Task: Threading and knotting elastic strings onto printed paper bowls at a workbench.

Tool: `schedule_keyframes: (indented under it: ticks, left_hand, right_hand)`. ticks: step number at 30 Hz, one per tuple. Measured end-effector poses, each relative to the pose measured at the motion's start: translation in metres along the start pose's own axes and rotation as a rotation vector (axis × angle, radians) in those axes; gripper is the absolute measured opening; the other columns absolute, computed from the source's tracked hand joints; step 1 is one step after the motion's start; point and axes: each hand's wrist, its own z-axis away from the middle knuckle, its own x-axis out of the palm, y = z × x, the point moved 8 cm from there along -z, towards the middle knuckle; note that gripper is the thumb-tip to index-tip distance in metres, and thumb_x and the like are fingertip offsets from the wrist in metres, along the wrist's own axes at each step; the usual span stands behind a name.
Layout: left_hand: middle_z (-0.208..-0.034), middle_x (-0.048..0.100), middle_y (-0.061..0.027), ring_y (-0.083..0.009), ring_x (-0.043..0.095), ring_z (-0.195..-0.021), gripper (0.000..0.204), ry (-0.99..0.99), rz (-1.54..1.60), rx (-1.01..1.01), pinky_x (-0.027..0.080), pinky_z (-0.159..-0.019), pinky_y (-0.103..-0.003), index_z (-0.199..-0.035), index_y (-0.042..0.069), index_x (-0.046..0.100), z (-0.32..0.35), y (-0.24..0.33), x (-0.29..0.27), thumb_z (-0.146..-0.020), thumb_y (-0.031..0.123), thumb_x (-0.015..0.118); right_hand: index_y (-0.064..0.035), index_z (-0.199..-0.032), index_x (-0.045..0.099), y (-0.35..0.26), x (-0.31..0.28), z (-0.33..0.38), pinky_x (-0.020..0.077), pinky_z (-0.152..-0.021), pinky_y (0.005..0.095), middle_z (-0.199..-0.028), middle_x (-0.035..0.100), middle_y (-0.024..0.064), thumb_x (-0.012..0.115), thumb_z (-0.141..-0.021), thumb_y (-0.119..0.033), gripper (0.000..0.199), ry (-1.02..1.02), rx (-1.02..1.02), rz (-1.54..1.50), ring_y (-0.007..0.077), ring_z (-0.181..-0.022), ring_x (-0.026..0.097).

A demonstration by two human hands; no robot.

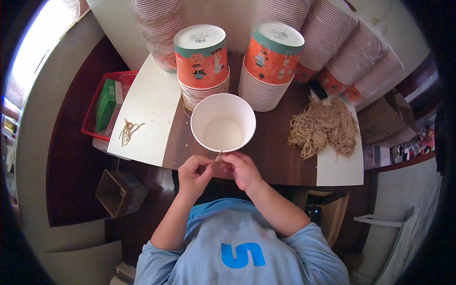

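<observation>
A large paper bucket (244,118), white inside, stands mouth up near the table's front edge. At its near rim my left hand (194,175) and my right hand (244,171) meet, fingertips pinched on a short beige cord (219,156). Whether a knot is in the cord is too small to tell. Behind the bucket are a left stack of paper buckets (201,64) and a right stack (273,57), upside down, with orange and green printed outsides on top. Some cord hangs around the left stack.
A heap of beige cords (323,127) lies at the right, beside a black object (318,89). A few loose cords (127,131) lie left. Wrapped bucket stacks (327,38) line the back. Left of the table are a red crate (91,114) and an open cardboard box (128,194).
</observation>
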Motion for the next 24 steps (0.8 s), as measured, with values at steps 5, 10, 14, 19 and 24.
schedule_keyframes:
  ticks: [5,10,14,19,24]
  left_hand:
    - [-0.075,0.061,-0.0023,-0.0052,0.053,-0.061,0.006,0.004,0.100,-0.067,0.043,-0.053,-0.020,-0.081,0.002,0.063,-0.001,-0.006,0.003,-0.076,0.003,0.066]
    - [-0.080,0.063,-0.0018,-0.0038,0.051,-0.062,0.012,0.016,0.326,-0.129,0.042,-0.054,-0.019,-0.086,0.000,0.064,-0.004,-0.008,0.014,-0.077,0.007,0.068]
    - [-0.083,0.064,-0.0018,-0.0045,0.053,-0.065,0.017,-0.163,0.104,-0.211,0.044,-0.057,-0.020,-0.091,-0.001,0.066,-0.007,-0.005,0.020,-0.078,0.009,0.069]
    - [-0.083,0.067,-0.0040,-0.0067,0.059,-0.073,0.020,-0.192,0.163,-0.236,0.048,-0.065,-0.021,-0.095,-0.003,0.066,-0.008,-0.008,0.027,-0.080,0.010,0.069]
    - [-0.081,0.067,-0.0043,-0.0069,0.059,-0.072,0.016,-0.266,0.181,-0.290,0.048,-0.064,-0.022,-0.093,-0.003,0.066,-0.009,-0.013,0.032,-0.082,0.008,0.066]
  right_hand:
    - [-0.0046,-0.093,0.064,-0.020,-0.007,0.001,0.0444,-0.073,0.0238,-0.088,0.064,0.0018,0.060,-0.084,-0.013,0.014,0.110,-0.236,0.381,0.0087,-0.077,0.056]
    - [-0.0028,-0.092,0.064,-0.023,-0.006,0.004,0.0452,-0.070,0.0244,-0.086,0.064,0.0029,0.062,-0.082,-0.013,0.014,0.110,-0.283,0.507,0.0090,-0.076,0.056]
    - [-0.0013,-0.087,0.064,-0.030,-0.003,0.006,0.0469,-0.065,0.0265,-0.080,0.065,0.0058,0.064,-0.078,-0.014,0.016,0.079,-0.372,0.675,0.0107,-0.072,0.058]
    - [-0.0009,-0.087,0.065,-0.039,-0.004,0.010,0.0477,-0.064,0.0279,-0.078,0.066,0.0070,0.063,-0.078,-0.015,0.016,0.107,-0.414,0.765,0.0118,-0.071,0.059]
    - [-0.0001,-0.087,0.064,-0.041,-0.003,0.010,0.0482,-0.065,0.0284,-0.079,0.066,0.0072,0.063,-0.079,-0.016,0.017,0.053,-0.409,0.756,0.0121,-0.071,0.059]
